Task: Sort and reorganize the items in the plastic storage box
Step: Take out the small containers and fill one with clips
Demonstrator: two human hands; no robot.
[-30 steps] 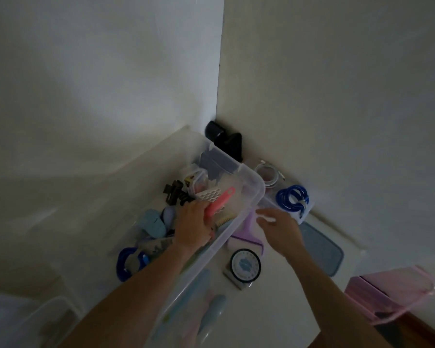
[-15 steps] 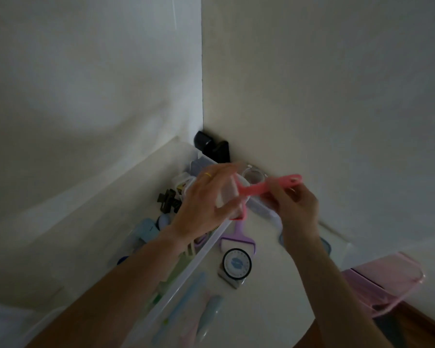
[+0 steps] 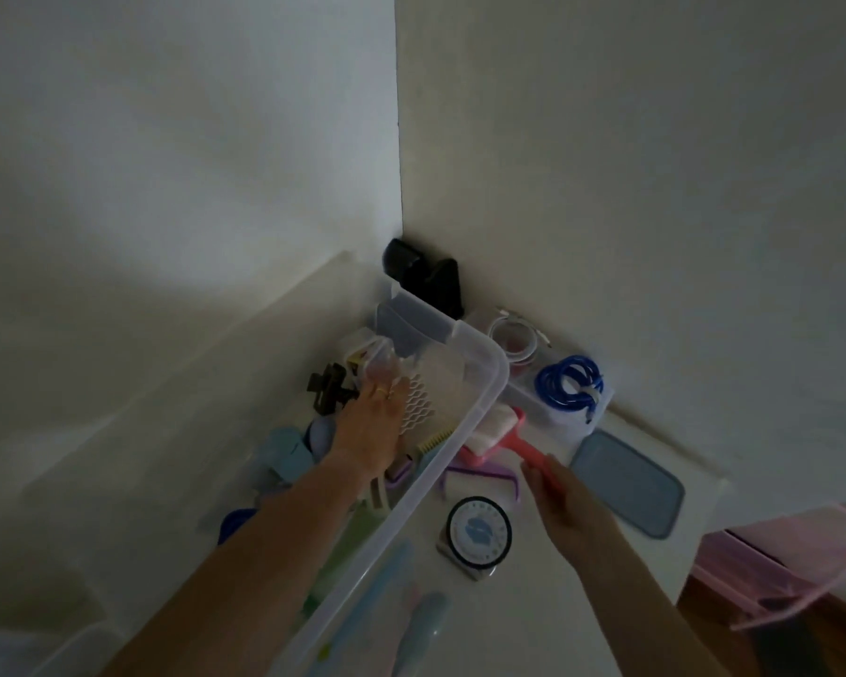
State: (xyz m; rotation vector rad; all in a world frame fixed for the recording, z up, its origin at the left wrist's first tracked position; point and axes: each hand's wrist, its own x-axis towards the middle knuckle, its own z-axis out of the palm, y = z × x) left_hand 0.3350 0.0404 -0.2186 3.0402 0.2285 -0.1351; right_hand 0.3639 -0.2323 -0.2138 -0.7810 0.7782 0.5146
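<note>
The clear plastic storage box [image 3: 479, 422] runs diagonally across the white surface, holding a white honeycomb-patterned piece [image 3: 418, 398], a comb and other small items. My left hand [image 3: 374, 427] reaches into the box, fingers spread over the honeycomb piece near a small clear container [image 3: 377, 366]. My right hand [image 3: 565, 500] is outside the box and grips the handle of a pink brush [image 3: 501, 432], whose white head lies on the surface beside the box wall, over a purple brush [image 3: 479, 476].
A round dial scale [image 3: 479, 532], a blue-grey lid [image 3: 628, 483], coiled blue cable [image 3: 570, 383] and white cable [image 3: 514, 337] lie right of the box. Black clip [image 3: 328, 386] and blue items lie left. A black object [image 3: 423, 276] fills the corner. Pink bin [image 3: 792, 559] stands at right.
Both hands held the pink brush up in the air; now my right hand has lowered it onto the surface beside the box, and my left hand has gone back into the box.
</note>
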